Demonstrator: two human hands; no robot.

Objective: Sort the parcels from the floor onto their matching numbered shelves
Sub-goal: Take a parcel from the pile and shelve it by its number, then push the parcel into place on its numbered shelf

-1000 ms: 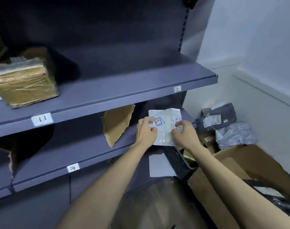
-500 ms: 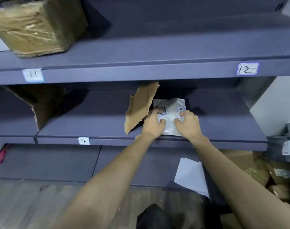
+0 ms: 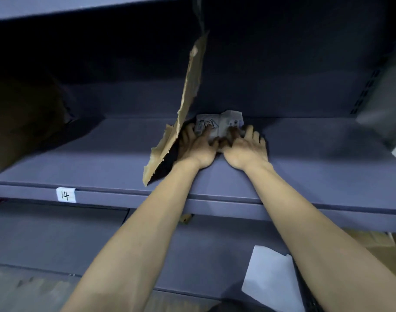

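Both of your hands serve as the grip on the small white parcel [image 3: 219, 127]: your left hand [image 3: 198, 146] lies on its near left part with fingers spread and reaching over the printed label, and your right hand [image 3: 246, 147] presses its near right edge, fingers mostly straight and fanned, so the grip is pressing and pushing rather than clamped round it. That parcel sits flat on the grey shelf [image 3: 316, 158], far back near the rear panel, just right of the torn cardboard divider [image 3: 188, 104] that stands tilted beside your left hand. To finish the placing well, slide the parcel home with flat palms, keep your left knuckles from knocking the divider over, and lift both hands straight off so the soft wrapping does not drag back with them. Check, too, that the bay matches: the only tag in view reads 14 [image 3: 66, 195] and sits left of the divider, while the tag for this bay is not visible. Long axis of the parcel runs left to right, roughly parallel with the shelf's front edge; its label faces up and toward you, though the print is too small to read.
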